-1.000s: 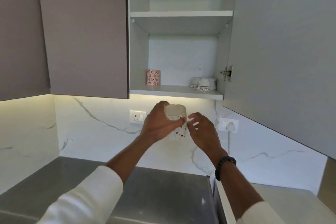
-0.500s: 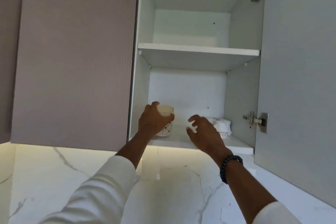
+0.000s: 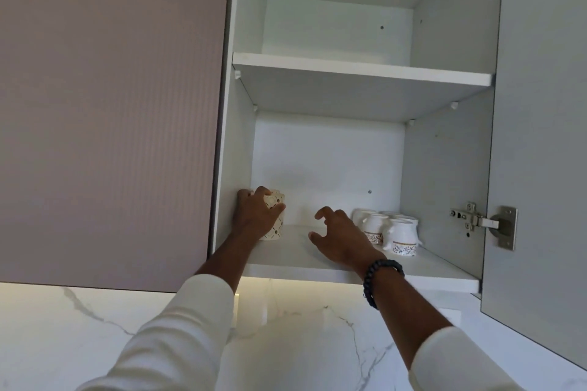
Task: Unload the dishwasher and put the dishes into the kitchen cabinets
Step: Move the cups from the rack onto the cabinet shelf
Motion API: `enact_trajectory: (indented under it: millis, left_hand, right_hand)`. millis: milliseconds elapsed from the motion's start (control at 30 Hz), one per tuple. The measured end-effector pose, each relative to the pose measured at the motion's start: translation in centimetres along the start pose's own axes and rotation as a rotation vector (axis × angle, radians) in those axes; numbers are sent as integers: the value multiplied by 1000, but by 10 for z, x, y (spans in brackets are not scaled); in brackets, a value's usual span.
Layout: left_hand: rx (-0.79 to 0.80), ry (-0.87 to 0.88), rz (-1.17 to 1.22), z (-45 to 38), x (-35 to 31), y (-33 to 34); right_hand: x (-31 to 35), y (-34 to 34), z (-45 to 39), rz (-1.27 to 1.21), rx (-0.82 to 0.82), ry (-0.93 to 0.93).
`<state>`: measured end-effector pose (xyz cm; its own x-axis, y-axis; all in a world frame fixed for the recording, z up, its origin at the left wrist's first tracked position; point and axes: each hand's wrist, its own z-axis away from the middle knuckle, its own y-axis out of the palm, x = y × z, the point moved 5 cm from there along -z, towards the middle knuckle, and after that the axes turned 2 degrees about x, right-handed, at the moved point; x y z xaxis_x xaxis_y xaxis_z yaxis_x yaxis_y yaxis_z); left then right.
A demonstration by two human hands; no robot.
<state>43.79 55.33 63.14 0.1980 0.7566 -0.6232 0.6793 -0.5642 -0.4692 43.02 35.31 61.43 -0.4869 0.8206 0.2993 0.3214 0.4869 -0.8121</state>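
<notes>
My left hand [image 3: 254,216] grips a cream patterned cup [image 3: 275,222] that stands on the lower shelf [image 3: 295,260] of the open wall cabinet, at the shelf's left end by the side wall. My right hand [image 3: 341,240] hovers over the middle of that shelf with fingers spread and loosely bent, holding nothing. Several white cups with patterned bands [image 3: 394,232] stand grouped at the right of the same shelf, just beyond my right hand. A red patterned cup seen earlier at the left is hidden behind my left hand.
The cabinet's upper shelf [image 3: 362,70] holds nothing visible. The open grey door [image 3: 540,136] hangs at the right with its hinge [image 3: 482,222] showing. A closed mauve door [image 3: 111,105] is at the left. Marble backsplash [image 3: 286,343] lies below.
My left hand has carried the cream cup up from below the cabinet onto the lower shelf's left end. My right hand let go of the cup and now hovers over the shelf.
</notes>
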Motion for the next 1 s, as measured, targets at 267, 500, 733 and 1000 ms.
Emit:
enact_trajectory:
  millis: [267,500,733,1000]
  left_hand:
    - [-115,189,-168,31,-27,-8]
    - [-7,439,16,120,-153,-34]
    - [-89,441,209,216,-254,-83]
    - [31,504,398,363,-380,-98]
  right_hand:
    - [-2,-26,26,6,-48,11]
    - [-1,-113,102,-60,-271,26]
    - [12,-246,250,-94,-543,6]
    - [23,-350,415,53,-687,1]
